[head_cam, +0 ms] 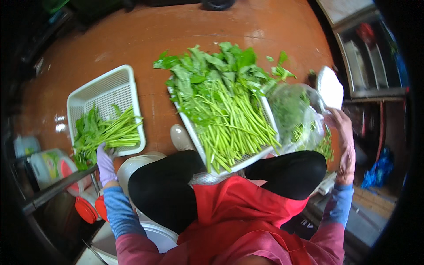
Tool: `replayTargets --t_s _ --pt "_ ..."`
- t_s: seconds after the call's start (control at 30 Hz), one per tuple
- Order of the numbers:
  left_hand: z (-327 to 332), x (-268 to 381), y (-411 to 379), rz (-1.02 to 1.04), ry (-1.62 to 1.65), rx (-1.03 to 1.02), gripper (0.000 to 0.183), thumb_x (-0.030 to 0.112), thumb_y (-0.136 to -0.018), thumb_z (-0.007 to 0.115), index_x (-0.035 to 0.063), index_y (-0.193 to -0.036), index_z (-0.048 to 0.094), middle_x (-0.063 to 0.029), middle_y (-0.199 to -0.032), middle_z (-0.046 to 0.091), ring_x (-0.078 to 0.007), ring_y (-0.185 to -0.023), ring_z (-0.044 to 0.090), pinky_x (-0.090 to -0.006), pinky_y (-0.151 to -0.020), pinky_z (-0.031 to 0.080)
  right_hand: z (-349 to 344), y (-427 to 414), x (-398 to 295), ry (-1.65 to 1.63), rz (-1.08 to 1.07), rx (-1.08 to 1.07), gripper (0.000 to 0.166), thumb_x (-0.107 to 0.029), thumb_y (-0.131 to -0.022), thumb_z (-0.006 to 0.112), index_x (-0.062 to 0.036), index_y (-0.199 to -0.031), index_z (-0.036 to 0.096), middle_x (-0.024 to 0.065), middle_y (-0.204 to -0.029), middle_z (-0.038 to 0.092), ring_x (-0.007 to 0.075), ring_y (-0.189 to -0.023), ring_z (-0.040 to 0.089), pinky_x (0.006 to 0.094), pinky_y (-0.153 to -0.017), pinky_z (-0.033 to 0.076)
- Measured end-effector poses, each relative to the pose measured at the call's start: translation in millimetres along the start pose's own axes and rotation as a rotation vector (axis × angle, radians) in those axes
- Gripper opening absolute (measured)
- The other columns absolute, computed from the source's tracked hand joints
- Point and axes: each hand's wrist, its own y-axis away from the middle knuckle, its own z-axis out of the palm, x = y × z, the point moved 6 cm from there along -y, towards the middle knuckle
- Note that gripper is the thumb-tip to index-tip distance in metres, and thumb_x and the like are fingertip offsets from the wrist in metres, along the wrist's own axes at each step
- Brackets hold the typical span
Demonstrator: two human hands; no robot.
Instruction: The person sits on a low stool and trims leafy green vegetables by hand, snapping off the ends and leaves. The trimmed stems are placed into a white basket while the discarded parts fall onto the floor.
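Observation:
My left hand (105, 164), in a lilac glove, is at the near edge of a white perforated plastic basket (141, 132); its fingertips touch a bunch of leafy green stalks (121, 132), and the grip is partly hidden. A second white basket (272, 121) rests before my knees, heaped with long green stems (232, 122) whose broad leaves (212, 63) point away from me. My right hand (338, 122), in a pinkish glove, is at a clear plastic bag (311, 132) of greens, beside a white oval object (330, 87). Its fingers are blurred.
Plastic jugs (46, 164) and a metal rail (59, 188) stand at the left, with red lids (86, 210) below. A glass-fronted cabinet (367, 56) and a blue plastic bag (379, 170) are at the right. Loose leaves (283, 71) lie on the reddish-brown floor (149, 36).

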Motion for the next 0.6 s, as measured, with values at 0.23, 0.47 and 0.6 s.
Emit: replayTargets --t_s 0.23,0.47,0.6 --pt "50.3 33.8 57.9 0.052 -0.126 -0.226 0.044 0.026 -0.087 0.047 0.0027 -0.123 0.040 -0.0174 -0.121 0.046 -0.0263 -0.102 0.051 -0.0368 -0.084 0.044 202.0 23.5 -2.2 0.986 -0.257 -0.552 0.037 -0.033 -0.082 0.054 -0.0021 -0.102 0.057 0.0177 -0.096 0.061 0.0301 -0.096 0.057 0.0369 -0.083 0.045" --pt "132.9 84.4 126.4 0.229 -0.239 -0.518 0.034 0.023 -0.089 0.044 0.0011 -0.115 0.051 -0.0110 -0.097 0.061 -0.0146 -0.079 0.060 -0.0244 -0.071 0.048 251.3 -9.8 80.1 0.958 -0.329 0.075 0.051 -0.025 -0.070 0.066 -0.0055 -0.113 0.048 0.0101 -0.114 0.046 0.0280 -0.102 0.049 0.0407 -0.081 0.042" --pt "167.2 107.5 160.1 0.281 -0.189 -0.684 0.039 0.025 -0.089 0.046 -0.0023 -0.116 0.049 -0.0106 -0.095 0.061 -0.0130 -0.079 0.060 -0.0230 -0.072 0.050 225.1 -30.2 120.4 0.720 -0.088 0.154 0.058 -0.024 -0.067 0.070 -0.0027 -0.115 0.046 0.0128 -0.112 0.049 0.0287 -0.100 0.051 0.0399 -0.080 0.043"
